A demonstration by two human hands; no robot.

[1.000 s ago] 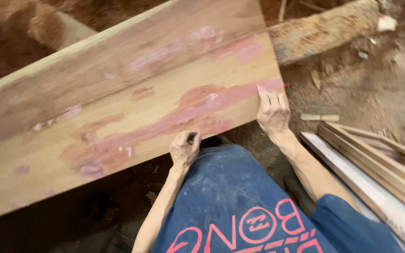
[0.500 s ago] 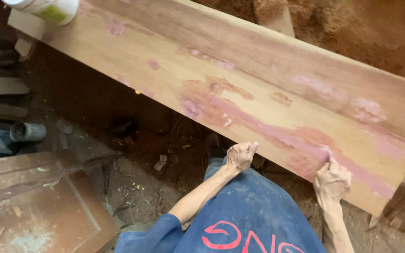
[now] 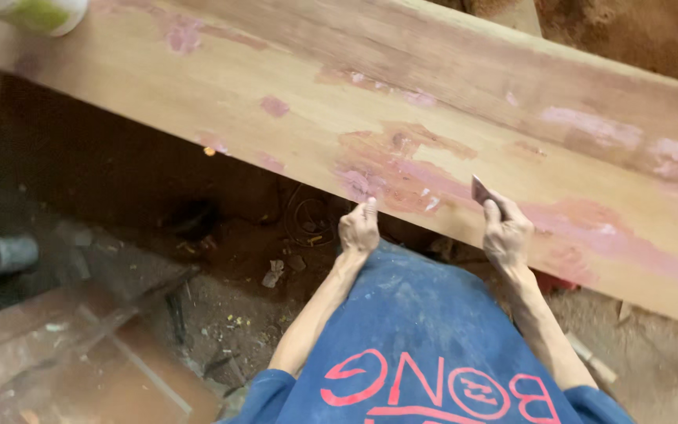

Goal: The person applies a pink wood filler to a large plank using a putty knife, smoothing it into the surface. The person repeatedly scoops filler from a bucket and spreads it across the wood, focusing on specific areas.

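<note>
A long wide wooden plank point(image 3: 402, 102) with pink filler patches lies across the view in front of me. My left hand point(image 3: 359, 228) is closed, its thumb up against the plank's near edge by a pink patch. My right hand point(image 3: 505, 232) rests on the same edge and holds a small dark flat scraper blade point(image 3: 479, 189) tilted onto the plank's surface. My blue shirt with red lettering point(image 3: 425, 353) fills the bottom of the view.
A white and green container point(image 3: 41, 12) stands on the plank's far left end. Below the plank lie a dirt floor with debris point(image 3: 260, 267), a reddish wooden panel point(image 3: 80, 361) at the bottom left, and a grey pipe point(image 3: 1, 253) at the left edge.
My view has swung from the plank's right end toward its left. My right hand now holds the scraper up on the plank, and both hands have shifted along the near edge.
</note>
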